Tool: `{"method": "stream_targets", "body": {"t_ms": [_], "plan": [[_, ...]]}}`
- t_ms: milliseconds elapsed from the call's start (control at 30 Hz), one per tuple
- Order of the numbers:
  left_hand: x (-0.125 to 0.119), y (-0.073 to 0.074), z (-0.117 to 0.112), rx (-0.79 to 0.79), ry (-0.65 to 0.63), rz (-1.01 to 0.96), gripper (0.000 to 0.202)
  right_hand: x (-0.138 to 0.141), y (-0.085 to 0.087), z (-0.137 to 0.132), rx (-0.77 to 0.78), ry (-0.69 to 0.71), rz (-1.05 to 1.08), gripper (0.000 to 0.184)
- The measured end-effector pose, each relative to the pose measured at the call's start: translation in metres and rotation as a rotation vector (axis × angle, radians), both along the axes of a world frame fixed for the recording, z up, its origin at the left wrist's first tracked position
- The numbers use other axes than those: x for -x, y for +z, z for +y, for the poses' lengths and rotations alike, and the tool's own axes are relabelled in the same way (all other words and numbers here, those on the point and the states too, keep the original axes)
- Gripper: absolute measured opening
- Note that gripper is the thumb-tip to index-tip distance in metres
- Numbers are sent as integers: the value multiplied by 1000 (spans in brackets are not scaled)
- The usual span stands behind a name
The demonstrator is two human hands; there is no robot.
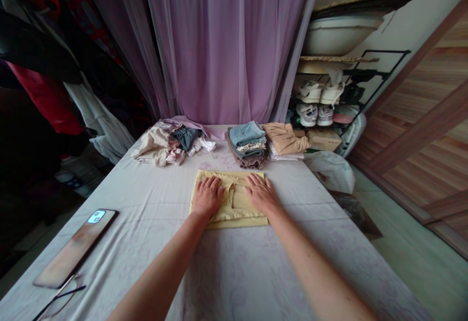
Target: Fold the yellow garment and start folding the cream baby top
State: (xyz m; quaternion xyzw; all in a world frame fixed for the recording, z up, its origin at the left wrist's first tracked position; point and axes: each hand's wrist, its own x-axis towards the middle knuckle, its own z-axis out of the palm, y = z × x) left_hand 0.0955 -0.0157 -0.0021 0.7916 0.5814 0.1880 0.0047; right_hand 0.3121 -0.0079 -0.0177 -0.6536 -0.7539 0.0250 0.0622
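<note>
Yellow folded garment (230, 199) flat on pale patterned sheet (146, 228), directly under both hands, short of the clothes piles. Left grip (206, 196) and right grip (260, 194) open, palms down, fingers spread on top of the fabric, nothing clamped; hands apart, a fold of the garment showing between them. Beyond, stack of folded denim and dark clothes (245, 143), with tan folded garment (285, 138) just beside it; loose heap of beige and pink clothes (161, 146) further left. White plastic bag (331, 172) off the right side of the sheet, cardboard box (323, 139) behind it. Phone (75, 248) back up near left side, eyeglasses (60, 299) just below.
</note>
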Motion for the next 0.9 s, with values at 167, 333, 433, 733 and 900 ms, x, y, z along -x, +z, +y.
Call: {"method": "stream_targets", "body": {"t_ms": [167, 333, 433, 733, 900], "plan": [[3, 0, -31, 0, -7, 16, 43, 11, 12, -22, -59, -133, 51, 52], [-2, -5, -43, 63, 34, 77, 47, 63, 14, -47, -83, 94, 119, 53], [-3, -8, -39, 72, 28, 89, 49, 70, 8, -50, -50, 89, 91, 55], [19, -12, -56, 42, -3, 36, 55, 6, 0, -47, -202, -216, 114, 44], [58, 9, -61, 106, 260, -21, 43, -25, 0, -39, -174, -384, 265, 46]]}}
